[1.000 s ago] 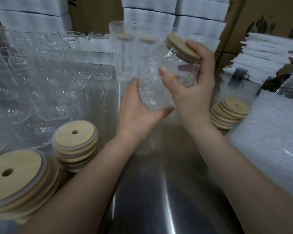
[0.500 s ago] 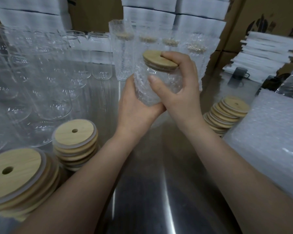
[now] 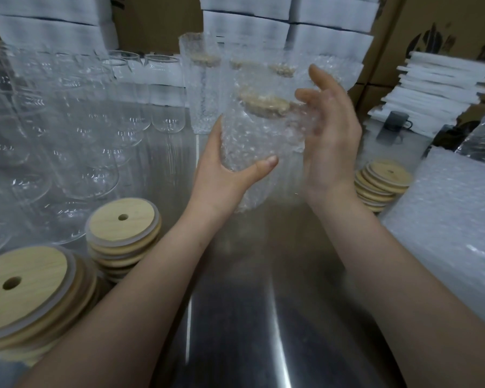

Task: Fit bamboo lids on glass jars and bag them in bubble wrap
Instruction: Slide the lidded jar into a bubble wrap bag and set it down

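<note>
I am watching the jar (image 3: pixel 259 141) sitting wholly inside its bubble-wrap bag (image 3: pixel 247 200), lid end up, held in the air over the middle of the steel table (image 3: pixel 249 303). The bamboo lid (image 3: pixel 263 103) is showing only as a tan disc through the bubbles, where half a second ago it was sticking out bare with fingers clamped round its rim. So the pushing-in is done, as I judge it: lid fitted, jar bagged.

My left hand (image 3: pixel 224 177) is gripping the lower half of the bundle, thumb lying across the front and the other fingers curled round the back. My right hand (image 3: pixel 331 135) is coming away from the lid. Its fingers are straightening and spreading loosely beside the bag's upper right side, pinching nothing. They are blurring with motion, and I cannot tell whether a fingertip is brushing the wrap.

What remains for this one, I am thinking, is setting it with the wrapped jars (image 3: pixel 199 88) standing in a row just behind.

Further out, bare glass jars (image 3: pixel 90 163) are crowding the left of the table, needing lids. Spare lids (image 3: pixel 123 225) are stacked near my left forearm, with a second stack (image 3: pixel 384 177) by my right wrist. Flat bags (image 3: pixel 454 219) are piled at the right edge.
</note>
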The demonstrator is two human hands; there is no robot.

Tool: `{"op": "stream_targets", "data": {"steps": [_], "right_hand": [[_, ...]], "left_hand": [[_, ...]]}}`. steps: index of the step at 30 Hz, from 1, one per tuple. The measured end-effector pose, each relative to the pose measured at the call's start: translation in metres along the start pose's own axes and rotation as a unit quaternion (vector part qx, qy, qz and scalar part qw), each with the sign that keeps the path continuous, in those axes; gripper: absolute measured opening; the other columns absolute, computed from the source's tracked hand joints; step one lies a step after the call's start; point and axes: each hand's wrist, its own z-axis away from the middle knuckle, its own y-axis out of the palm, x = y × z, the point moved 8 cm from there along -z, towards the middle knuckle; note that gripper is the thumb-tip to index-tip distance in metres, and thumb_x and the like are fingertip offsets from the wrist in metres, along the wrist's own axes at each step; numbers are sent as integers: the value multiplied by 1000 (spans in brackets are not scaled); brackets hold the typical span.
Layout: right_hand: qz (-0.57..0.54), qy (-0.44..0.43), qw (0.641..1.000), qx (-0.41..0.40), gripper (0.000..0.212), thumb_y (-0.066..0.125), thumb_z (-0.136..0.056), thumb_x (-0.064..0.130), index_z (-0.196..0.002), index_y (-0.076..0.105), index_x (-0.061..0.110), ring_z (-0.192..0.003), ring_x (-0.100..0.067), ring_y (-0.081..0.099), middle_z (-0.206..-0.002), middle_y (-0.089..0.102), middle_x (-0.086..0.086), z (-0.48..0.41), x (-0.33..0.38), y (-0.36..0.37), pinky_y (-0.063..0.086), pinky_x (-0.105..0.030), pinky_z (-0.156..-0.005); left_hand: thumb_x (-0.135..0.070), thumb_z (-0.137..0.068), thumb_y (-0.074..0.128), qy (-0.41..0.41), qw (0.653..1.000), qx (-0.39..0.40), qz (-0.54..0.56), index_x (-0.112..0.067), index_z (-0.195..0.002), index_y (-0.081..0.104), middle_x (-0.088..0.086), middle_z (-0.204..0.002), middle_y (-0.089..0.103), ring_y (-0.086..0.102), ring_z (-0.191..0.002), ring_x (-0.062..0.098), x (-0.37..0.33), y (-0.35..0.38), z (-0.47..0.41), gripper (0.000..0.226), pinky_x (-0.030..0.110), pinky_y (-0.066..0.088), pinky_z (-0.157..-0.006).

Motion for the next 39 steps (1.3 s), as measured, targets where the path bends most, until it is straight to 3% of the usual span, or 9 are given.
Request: {"op": "stream_targets", "data": {"steps": [4, 9, 12, 15, 18, 23, 27, 32, 39], "right_hand": [[-93, 47, 994, -42, 29, 38, -102, 9, -123, 57, 17, -101, -22, 62, -109, 59, -12, -8, -10, -12, 53, -40, -93], [-30, 152, 988, 22, 58, 34, -95, -4, -145, 40, 25, -114, -12, 59, -115, 61, 4, -4, -37, -2, 45, -30, -103], [-38, 196, 977, 67, 56, 36, -95, -1, -149, 36, 15, -102, -10, 64, -100, 72, 5, -1, -49, 5, 47, -29, -96], [-9, 180, 980, 86, 40, 45, -99, 8, -138, 53, 8, -109, -23, 64, -118, 68, -11, -2, -44, 8, 49, -34, -89], [-36, 152, 984, 89, 25, 49, -100, 10, -119, 64, 6, -90, -9, 67, -100, 71, 0, -3, -37, 9, 50, -20, -72], [-54, 143, 987, 45, 13, 59, -96, 12, -90, 70, 17, -73, -5, 60, -79, 68, 8, -6, -33, 1, 46, -26, -74], [-48, 118, 991, 49, 10, 65, -92, 12, -87, 70, 19, -77, -10, 60, -80, 70, 8, -8, -26, -1, 45, -36, -79], [-62, 83, 994, 46, 12, 66, -91, 8, -87, 69, 19, -67, -5, 60, -76, 71, 11, -9, -15, -2, 45, -23, -58], [-117, 87, 989, 29, 16, 62, -93, 4, -88, 68, 19, -60, -3, 61, -72, 71, 10, -8, -14, -3, 45, -22, -56]], "left_hand": [[-51, -56, 85, -38, 999, -16, 12, -21, -148, 31, -2, -143, 51, 50, -131, 15, 6, -3, -1, 110, 43, 41, -111], [-25, -70, 84, -33, 998, -32, 47, -14, -134, 45, -1, -124, 65, 64, -112, 9, 3, -5, 2, 77, 39, 51, -101], [-24, -76, 80, 0, 995, -54, 78, -9, -130, 51, 5, -122, 67, 66, -111, 16, -9, -9, 3, 63, 43, 53, -98], [-33, -77, 77, 28, 991, -90, 100, -10, -128, 57, 8, -126, 65, 61, -119, 26, -20, -15, 3, 60, 50, 49, -102], [-29, -81, 73, 58, 983, -127, 120, -20, -106, 70, -1, -108, 73, 66, -107, 18, -28, -22, 2, 27, 40, 51, -98], [-18, -84, 70, 91, 974, -149, 147, -21, -86, 73, -7, -84, 72, 63, -85, 9, -38, -27, 3, 4, 27, 50, -82], [-14, -85, 73, 74, 964, -180, 183, -15, -88, 73, -8, -80, 72, 65, -80, 8, -39, -35, 3, 4, 26, 52, -77], [-7, -85, 74, 95, 960, -192, 178, -17, -81, 64, -2, -82, 65, 59, -81, 11, -50, -39, 4, 14, 23, 49, -74], [-7, -90, 67, 104, 957, -187, 193, -16, -88, 67, 3, -87, 67, 60, -87, 20, -63, -41, 6, 9, 34, 50, -80]]}}
